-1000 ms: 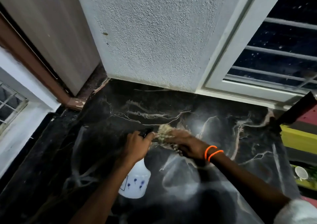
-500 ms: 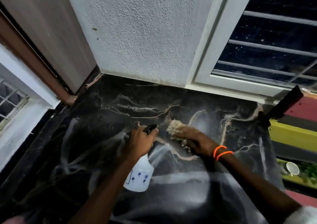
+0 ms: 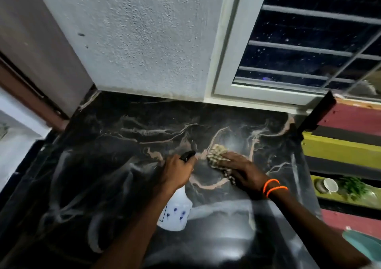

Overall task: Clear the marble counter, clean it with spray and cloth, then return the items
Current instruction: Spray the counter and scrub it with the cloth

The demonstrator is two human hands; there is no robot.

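Marble counter [image 3: 103, 186], black with pale veins, fills the view, and both your hands are over its middle. Your left hand [image 3: 177, 170] is closed around the neck of a white spray bottle [image 3: 175, 213]. The bottle has small blue marks, and its black nozzle [image 3: 187, 155] points toward the back edge. Whether the base of the bottle rests on the counter, you cannot tell from here. Your right hand [image 3: 241, 168] lies flat, fingers spread, and presses a checked cloth [image 3: 216, 153] onto the marble, just beside the nozzle. Part of the cloth shows beyond your fingertips and another part under your palm. Two orange bands [image 3: 272, 186] sit on the right wrist. Behind the back edge stands a rough white wall [image 3: 144, 42], and a barred window [image 3: 309, 48] is at the back right corner.
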